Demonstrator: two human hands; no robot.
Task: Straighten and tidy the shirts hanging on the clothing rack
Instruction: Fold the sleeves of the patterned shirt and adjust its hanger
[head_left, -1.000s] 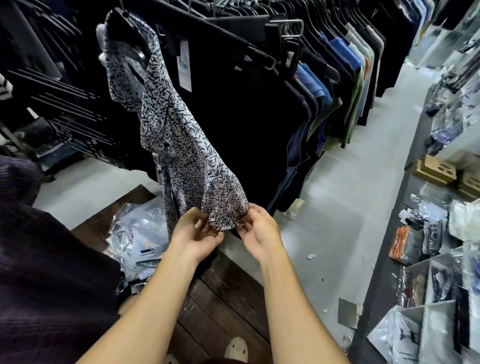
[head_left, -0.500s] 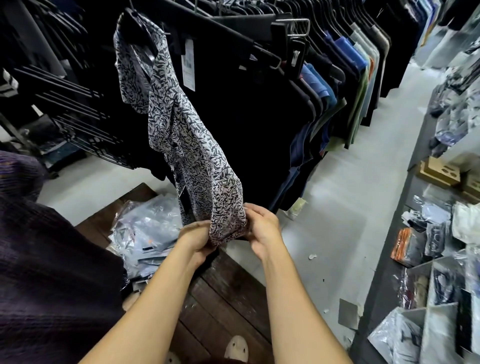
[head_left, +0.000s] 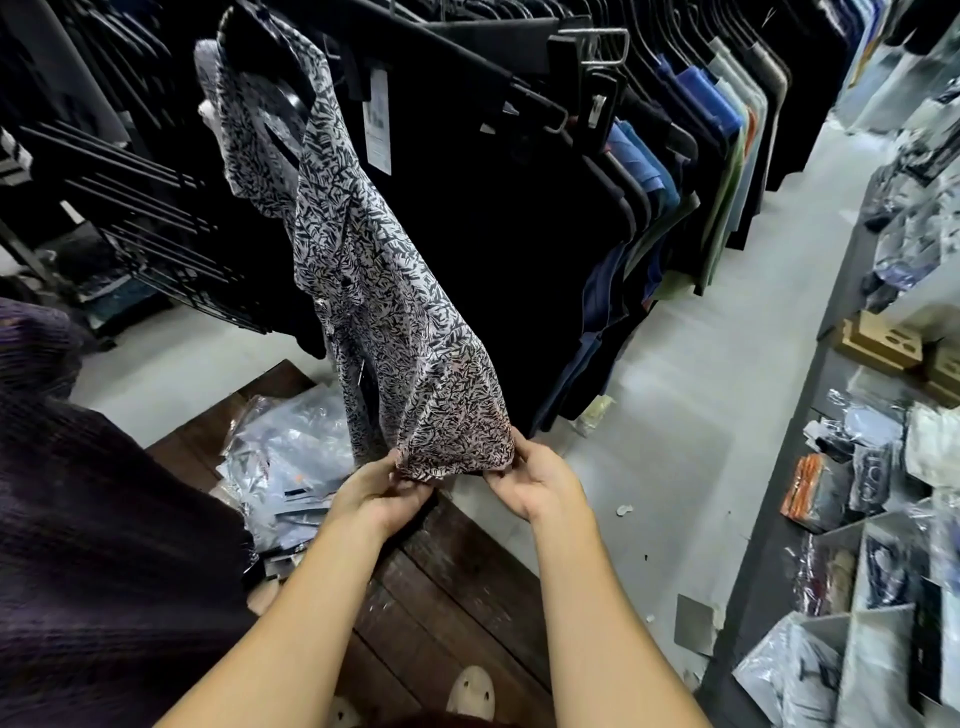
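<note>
Your left hand and right hand pinch the hem of the patterned shirt (drawn taut between them), spread wider than before.

The shirt I hold is white, covered all over with a small, dark, leaf-like print. Behind it hangs a plain black garment with a white tag. Further along the row I see blue shirts, then a pale green shirt. The floor is light grey, the boards under me dark brown, my shoe cream.
</note>
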